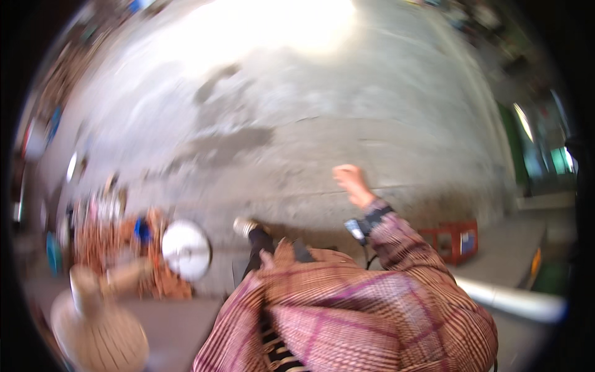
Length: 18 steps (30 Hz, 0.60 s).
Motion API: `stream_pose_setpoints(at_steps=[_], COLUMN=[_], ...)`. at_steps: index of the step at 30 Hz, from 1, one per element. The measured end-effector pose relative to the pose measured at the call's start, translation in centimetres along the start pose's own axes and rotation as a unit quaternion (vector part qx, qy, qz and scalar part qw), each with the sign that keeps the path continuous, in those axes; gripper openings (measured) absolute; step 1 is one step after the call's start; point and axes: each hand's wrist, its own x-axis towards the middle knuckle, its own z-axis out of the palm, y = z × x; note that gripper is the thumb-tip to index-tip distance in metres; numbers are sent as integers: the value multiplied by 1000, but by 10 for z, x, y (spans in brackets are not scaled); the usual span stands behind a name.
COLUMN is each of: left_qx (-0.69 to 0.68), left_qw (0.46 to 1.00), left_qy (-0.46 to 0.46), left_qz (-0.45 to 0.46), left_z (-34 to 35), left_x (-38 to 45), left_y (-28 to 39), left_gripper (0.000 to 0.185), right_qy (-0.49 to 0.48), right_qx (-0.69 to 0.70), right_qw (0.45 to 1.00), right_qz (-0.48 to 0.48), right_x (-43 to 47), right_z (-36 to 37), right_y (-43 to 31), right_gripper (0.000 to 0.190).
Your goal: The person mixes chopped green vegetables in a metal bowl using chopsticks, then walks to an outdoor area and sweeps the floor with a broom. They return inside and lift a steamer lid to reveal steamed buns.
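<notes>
My right hand is held out over the bare concrete floor, fingers curled in and nothing visible in them. A dark strap circles that wrist, with a small device and a cable beside it. What looks like my left hand shows only as a small blurred patch at the edge of my plaid coat; its fingers cannot be made out. One light shoe and a dark trouser leg are in front of me on the left.
A round white lid-like disc is at left, by reddish-brown stacked material and a blue object. A pale ribbed object lies lower left. At right are a red stool-like frame and a white pipe. Motion blurs much.
</notes>
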Motion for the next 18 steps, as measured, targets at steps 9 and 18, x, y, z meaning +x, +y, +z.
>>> stream_pose_setpoints(at_steps=[9,18], left_qx=[-282,-255], left_qw=[949,964], left_qy=[134,71], left_qz=[36,1], left_z=[-240,-227], left_x=[113,137], left_y=[149,158], left_gripper=[26,25], right_qy=[-139,-184], right_qx=[-114,-151], right_qw=[983,971], right_qz=[-25,-19], right_x=[101,194], right_z=[231,308], right_y=[-90,-137], right_gripper=[14,19])
